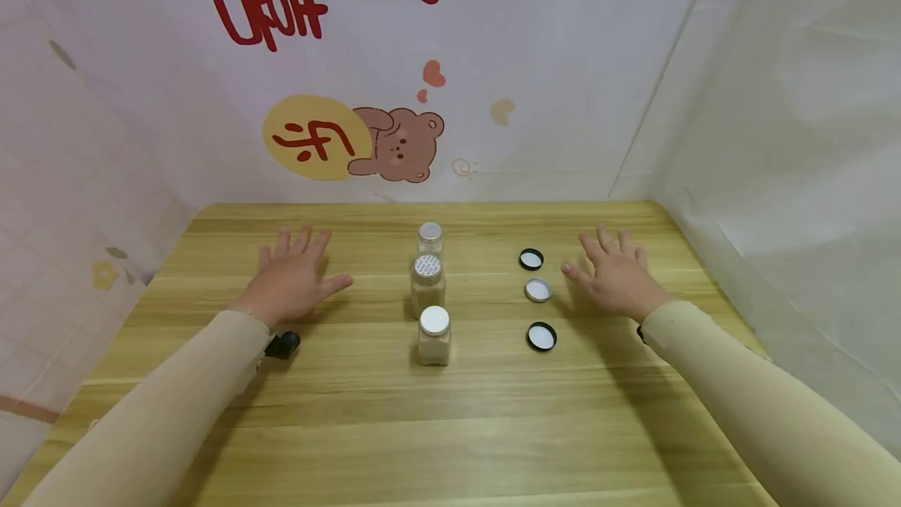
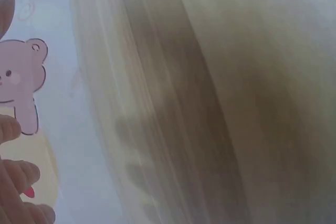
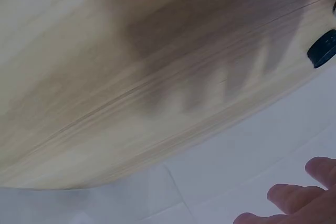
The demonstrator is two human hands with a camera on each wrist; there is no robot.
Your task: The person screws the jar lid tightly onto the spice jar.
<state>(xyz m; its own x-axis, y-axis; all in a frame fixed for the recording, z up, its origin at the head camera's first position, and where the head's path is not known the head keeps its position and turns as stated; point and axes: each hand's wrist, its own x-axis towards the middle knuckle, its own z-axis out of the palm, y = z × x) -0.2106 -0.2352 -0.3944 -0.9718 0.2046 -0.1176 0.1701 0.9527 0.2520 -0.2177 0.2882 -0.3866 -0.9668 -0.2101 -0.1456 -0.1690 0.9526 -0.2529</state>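
Note:
My left hand [image 1: 287, 282] is on the left side, fingers spread and holding nothing. On the right, my right hand [image 1: 619, 276] spreads its fingers too, its thumb close to a row of lids but apart from them. Between the hands, three small clear jars stand upright in a line: a near jar [image 1: 434, 346] with a white top, a middle jar [image 1: 428, 296] with a patterned top, and a far jar [image 1: 430, 242] with a greyish top. The lids lie with pale insides up: a far black lid [image 1: 531, 259], a silver lid [image 1: 538, 290] and a near black lid [image 1: 542, 336].
The wooden table [image 1: 450, 444] reaches back to a white cloth [image 1: 563, 45] printed with a bear and red characters. More white cloth hangs at both sides. A black device [image 1: 284, 345] sits at the left wrist.

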